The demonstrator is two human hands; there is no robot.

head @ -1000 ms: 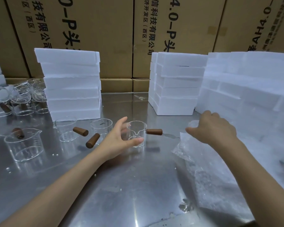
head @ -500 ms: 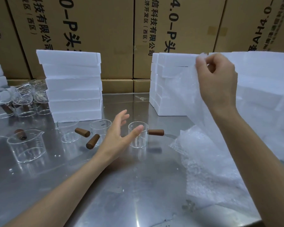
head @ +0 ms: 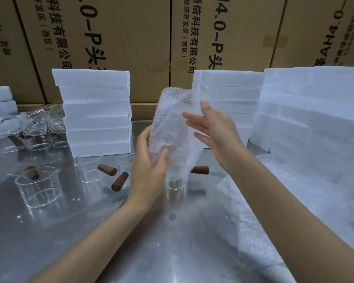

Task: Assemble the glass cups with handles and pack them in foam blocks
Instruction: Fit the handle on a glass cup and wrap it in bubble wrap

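Observation:
A bubble-wrap bag stands upright in the air between my hands. My left hand grips its lower part with thumb and fingers. My right hand has straight fingers laid against the bag's right side. Directly under the bag a glass cup with a brown wooden handle stands on the steel table, mostly hidden by the bag. Two more glass cups with wooden handles stand to the left, and a spouted glass cup nearer the left edge.
Stacks of white foam blocks rise at the back left, back centre and along the right. A pile of bubble wrap lies on the right. Several more glasses cluster at far left. Cardboard boxes form the back wall.
My right hand brought the bubble-wrap bag from the right down to the centre. My left hand rose from beside the cup and took hold of the bag's lower part.

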